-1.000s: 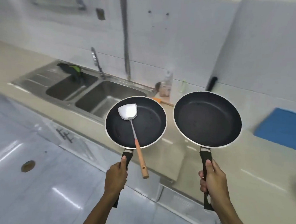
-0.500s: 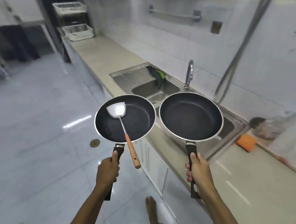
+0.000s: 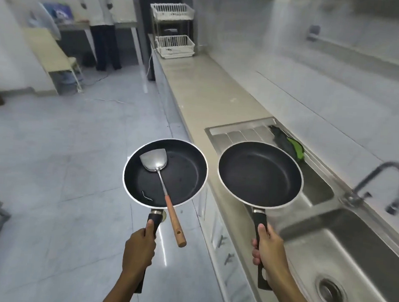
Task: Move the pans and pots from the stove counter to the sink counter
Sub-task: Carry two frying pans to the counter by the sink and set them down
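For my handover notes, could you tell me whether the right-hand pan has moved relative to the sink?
Yes: the right-hand pan now hangs over the sink's draining end, leftward from before.

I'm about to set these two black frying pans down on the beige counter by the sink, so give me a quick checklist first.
1. Left hand grips the left black frying pan by its handle: ok.
2. Right hand grips the right black frying pan: ok.
3. Steel spatula with wooden handle secure: not ok, loose, handle overhanging the rim.
4. Beige counter beyond the steel sink free: ok.
5. Right pan empty: ok.
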Demonstrator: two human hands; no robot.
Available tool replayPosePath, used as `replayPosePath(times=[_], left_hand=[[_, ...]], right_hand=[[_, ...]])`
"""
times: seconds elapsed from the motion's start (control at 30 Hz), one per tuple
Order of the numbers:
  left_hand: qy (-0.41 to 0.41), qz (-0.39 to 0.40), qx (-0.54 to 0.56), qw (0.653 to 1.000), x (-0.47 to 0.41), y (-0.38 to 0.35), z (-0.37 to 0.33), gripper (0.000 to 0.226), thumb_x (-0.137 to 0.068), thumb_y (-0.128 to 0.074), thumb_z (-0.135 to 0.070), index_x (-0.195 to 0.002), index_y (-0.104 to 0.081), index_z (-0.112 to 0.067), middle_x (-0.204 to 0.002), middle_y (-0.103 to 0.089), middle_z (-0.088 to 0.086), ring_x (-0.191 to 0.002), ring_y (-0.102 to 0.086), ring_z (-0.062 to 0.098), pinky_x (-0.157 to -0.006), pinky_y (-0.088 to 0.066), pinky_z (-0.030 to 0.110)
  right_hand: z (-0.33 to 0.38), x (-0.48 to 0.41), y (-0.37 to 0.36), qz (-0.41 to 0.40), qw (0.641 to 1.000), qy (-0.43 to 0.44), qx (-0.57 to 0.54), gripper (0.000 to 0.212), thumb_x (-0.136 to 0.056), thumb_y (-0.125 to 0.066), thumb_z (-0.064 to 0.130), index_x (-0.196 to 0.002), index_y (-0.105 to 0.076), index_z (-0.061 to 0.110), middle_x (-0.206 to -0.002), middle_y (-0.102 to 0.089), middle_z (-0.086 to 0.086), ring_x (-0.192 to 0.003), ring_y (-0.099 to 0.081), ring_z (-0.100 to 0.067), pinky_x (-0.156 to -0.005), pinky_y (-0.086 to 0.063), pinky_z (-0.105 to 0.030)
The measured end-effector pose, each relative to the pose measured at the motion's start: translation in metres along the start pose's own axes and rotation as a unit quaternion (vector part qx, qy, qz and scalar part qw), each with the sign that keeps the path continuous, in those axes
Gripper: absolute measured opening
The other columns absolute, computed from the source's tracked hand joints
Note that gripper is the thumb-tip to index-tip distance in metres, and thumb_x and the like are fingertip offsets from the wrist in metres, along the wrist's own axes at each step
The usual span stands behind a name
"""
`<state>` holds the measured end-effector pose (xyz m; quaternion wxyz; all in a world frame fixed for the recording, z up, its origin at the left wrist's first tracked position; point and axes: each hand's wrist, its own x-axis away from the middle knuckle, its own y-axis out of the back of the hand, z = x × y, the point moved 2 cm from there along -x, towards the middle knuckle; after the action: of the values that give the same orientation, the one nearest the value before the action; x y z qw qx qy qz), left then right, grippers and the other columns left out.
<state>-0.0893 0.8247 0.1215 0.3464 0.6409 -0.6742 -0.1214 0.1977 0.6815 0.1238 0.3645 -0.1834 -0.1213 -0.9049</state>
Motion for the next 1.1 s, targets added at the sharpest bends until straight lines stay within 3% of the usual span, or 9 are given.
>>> replayPosePath(times=[0.27,0.43,0.63,0.73,0.93,1.1], left_hand=[[-0.003,0.004,-0.016,1.000,-0.204,0.007,-0.055,0.058,-0.104,-0.032,-0.050,-0.077,-0.064,-0.009,-0.070,-0.066,0.010,-0.062,-0.065,0.025,-0.043,-0.043,0.024],[-0.032,0.035,-0.051,0.998,-0.352,0.016,-0.100,0.059,-0.104,-0.032,-0.051,-0.071,-0.061,-0.011,-0.069,-0.067,0.009,-0.065,-0.065,0.025,-0.053,-0.049,0.028],[-0.061,0.087,-0.076,0.991,-0.496,0.016,-0.172,0.062,-0.104,-0.029,-0.051,-0.071,-0.061,-0.010,-0.067,-0.067,0.010,-0.060,-0.063,0.024,-0.047,-0.047,0.025],[-0.072,0.103,-0.067,0.990,-0.569,0.000,-0.209,0.065,-0.104,-0.025,-0.054,-0.076,-0.064,-0.010,-0.068,-0.067,0.009,-0.060,-0.064,0.023,-0.044,-0.043,0.023],[-0.102,0.115,-0.080,0.985,-0.726,-0.044,-0.291,0.061,-0.104,-0.028,-0.051,-0.078,-0.064,-0.009,-0.071,-0.068,0.010,-0.061,-0.064,0.023,-0.047,-0.044,0.024],[-0.122,0.127,-0.108,0.978,-0.852,-0.080,-0.384,0.062,-0.104,-0.028,-0.051,-0.073,-0.062,-0.008,-0.067,-0.066,0.010,-0.057,-0.063,0.023,-0.044,-0.044,0.024]], right_hand=[[0.059,-0.139,-0.132,-0.022,1.000,0.009,0.007,0.022,-0.111,-0.042,0.024,-0.121,-0.062,0.022,-0.065,-0.047,-0.007,-0.035,-0.035,-0.009,-0.034,-0.031,-0.022],[0.101,-0.215,-0.229,-0.066,0.998,-0.001,0.003,0.024,-0.111,-0.042,0.024,-0.127,-0.059,0.025,-0.066,-0.047,-0.008,-0.038,-0.036,-0.011,-0.036,-0.032,-0.023],[0.160,-0.295,-0.317,-0.088,0.996,-0.008,-0.008,0.026,-0.111,-0.043,0.026,-0.130,-0.059,0.033,-0.065,-0.049,-0.006,-0.039,-0.039,-0.010,-0.038,-0.034,-0.024],[0.183,-0.350,-0.352,-0.113,0.993,0.003,-0.019,0.025,-0.111,-0.043,0.028,-0.127,-0.058,0.039,-0.063,-0.051,-0.005,-0.041,-0.041,-0.011,-0.039,-0.035,-0.026],[0.222,-0.488,-0.408,-0.154,0.987,0.001,-0.054,0.027,-0.111,-0.041,0.026,-0.131,-0.059,0.027,-0.065,-0.047,-0.008,-0.039,-0.036,-0.012,-0.038,-0.032,-0.023],[0.271,-0.600,-0.452,-0.200,0.975,-0.014,-0.100,0.026,-0.111,-0.042,0.024,-0.129,-0.060,0.028,-0.063,-0.046,-0.010,-0.037,-0.033,-0.014,-0.039,-0.028,-0.021]])
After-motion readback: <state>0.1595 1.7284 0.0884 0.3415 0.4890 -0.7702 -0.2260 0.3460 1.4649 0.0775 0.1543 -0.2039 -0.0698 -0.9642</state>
